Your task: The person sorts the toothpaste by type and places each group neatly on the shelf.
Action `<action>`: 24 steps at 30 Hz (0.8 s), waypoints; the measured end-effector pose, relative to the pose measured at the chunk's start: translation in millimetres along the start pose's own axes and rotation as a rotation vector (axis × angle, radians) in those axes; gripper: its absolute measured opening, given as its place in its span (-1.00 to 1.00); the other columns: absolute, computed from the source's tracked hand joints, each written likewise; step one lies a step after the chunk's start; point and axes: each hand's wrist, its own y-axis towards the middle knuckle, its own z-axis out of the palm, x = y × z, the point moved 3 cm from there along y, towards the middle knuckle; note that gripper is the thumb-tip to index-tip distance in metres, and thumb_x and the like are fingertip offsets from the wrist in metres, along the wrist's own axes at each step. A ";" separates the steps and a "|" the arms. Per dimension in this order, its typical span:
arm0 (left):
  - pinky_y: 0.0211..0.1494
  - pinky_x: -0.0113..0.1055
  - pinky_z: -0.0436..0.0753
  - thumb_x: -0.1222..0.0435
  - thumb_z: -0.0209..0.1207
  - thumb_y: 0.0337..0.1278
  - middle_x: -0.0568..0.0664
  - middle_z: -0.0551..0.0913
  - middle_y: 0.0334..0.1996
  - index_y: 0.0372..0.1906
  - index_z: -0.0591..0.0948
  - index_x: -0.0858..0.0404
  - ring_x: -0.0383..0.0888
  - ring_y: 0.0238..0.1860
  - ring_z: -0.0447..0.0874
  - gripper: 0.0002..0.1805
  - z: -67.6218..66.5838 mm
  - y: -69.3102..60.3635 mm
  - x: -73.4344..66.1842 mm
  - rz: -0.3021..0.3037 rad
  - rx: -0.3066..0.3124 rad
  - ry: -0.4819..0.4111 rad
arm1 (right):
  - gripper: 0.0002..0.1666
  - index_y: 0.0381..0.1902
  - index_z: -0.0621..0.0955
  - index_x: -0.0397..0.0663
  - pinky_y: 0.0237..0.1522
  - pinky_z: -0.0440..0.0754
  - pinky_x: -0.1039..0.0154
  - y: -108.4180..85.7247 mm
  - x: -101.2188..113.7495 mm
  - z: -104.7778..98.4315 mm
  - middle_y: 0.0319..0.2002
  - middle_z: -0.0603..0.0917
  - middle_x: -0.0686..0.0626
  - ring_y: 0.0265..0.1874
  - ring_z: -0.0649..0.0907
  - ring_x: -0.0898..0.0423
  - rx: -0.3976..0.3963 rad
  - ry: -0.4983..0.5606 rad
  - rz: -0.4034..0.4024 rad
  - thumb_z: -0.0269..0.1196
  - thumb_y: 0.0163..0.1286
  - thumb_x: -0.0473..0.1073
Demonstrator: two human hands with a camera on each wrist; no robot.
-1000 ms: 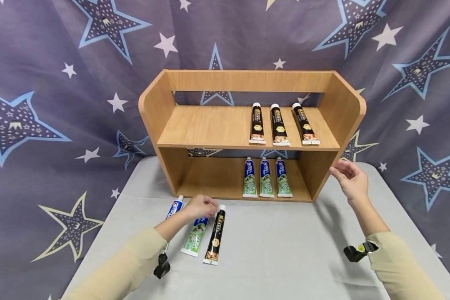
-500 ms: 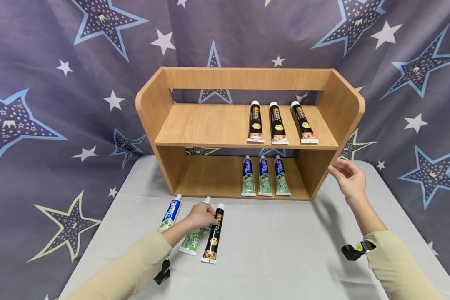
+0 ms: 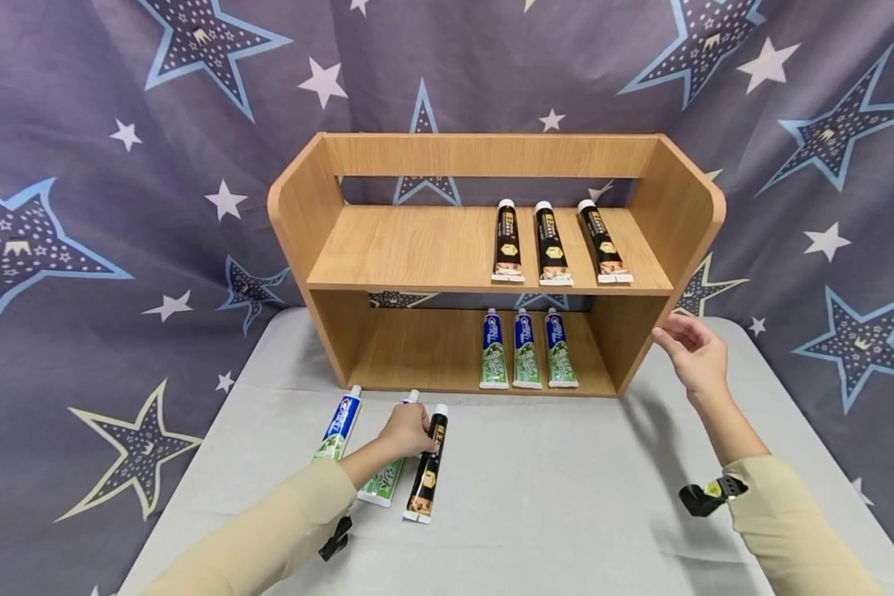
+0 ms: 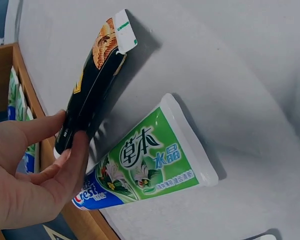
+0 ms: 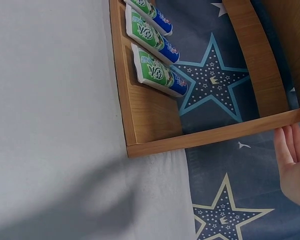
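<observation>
My left hand (image 3: 406, 430) pinches a black toothpaste tube (image 3: 426, 480) near its capped end, thumb on one side and fingers on the other. In the left wrist view the tube's crimped end (image 4: 125, 32) points away from the hand. Beside it, partly behind the hand, lies a green and blue toothpaste tube (image 4: 150, 160). Another green and blue tube (image 3: 338, 426) lies farther left, its lower part hidden by the sleeve. My right hand (image 3: 696, 356) grips the right side panel of the wooden shelf (image 3: 447, 290), with the thumb at the panel's edge and the fingers on its outer face.
Three black tubes (image 3: 550, 244) lie on the right of the upper board. Three green and blue tubes (image 3: 525, 352) lie on the lower board. The shelf stands on a grey-white covered table (image 3: 551, 480), before a star-patterned curtain (image 3: 447, 50).
My left hand has come down and right from above the tubes onto the black tube and now pinches it. The right hand stays at the shelf panel. The head view has shifted slightly.
</observation>
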 end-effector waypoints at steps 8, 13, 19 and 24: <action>-0.54 -0.45 0.44 0.30 0.43 -0.17 0.04 0.58 -0.64 -0.60 0.56 0.37 -0.17 -0.57 0.48 -0.72 0.7 -2.4 -7.8 -0.037 0.066 0.121 | -0.65 -0.41 0.67 0.03 -0.39 0.61 0.65 0.7 0.6 0.5 -0.53 0.71 0.26 -0.50 0.66 0.40 -0.015 -0.001 0.012 0.29 0.11 -0.57; -0.51 -0.43 0.49 0.29 0.42 -0.15 0.07 0.62 -0.59 -0.55 0.59 0.39 -0.15 -0.53 0.51 -0.74 0.1 -5.1 -9.9 -0.080 0.072 0.106 | -0.65 -0.41 0.66 0.04 -0.40 0.61 0.65 0.2 0.6 -0.1 -0.53 0.70 0.26 -0.50 0.66 0.41 -0.019 -0.004 0.015 0.29 0.11 -0.57; -0.50 -0.40 0.49 0.28 0.38 -0.15 0.09 0.58 -0.56 -0.51 0.57 0.42 -0.12 -0.49 0.49 -0.72 3.9 -7.1 -9.9 -0.127 0.063 0.066 | -0.64 -0.42 0.66 0.04 -0.40 0.61 0.65 0.5 0.3 -0.2 -0.53 0.70 0.26 -0.50 0.66 0.41 -0.020 0.001 0.010 0.29 0.11 -0.57; -0.57 -0.47 0.49 0.28 0.33 -0.07 0.07 0.55 -0.56 -0.44 0.55 0.41 -0.15 -0.54 0.54 -0.74 8.5 -6.9 -6.8 -0.179 0.086 0.038 | -0.66 -0.42 0.66 0.01 -0.40 0.61 0.65 0.7 -0.1 0.2 -0.53 0.71 0.25 -0.50 0.66 0.40 -0.017 0.010 0.011 0.29 0.11 -0.57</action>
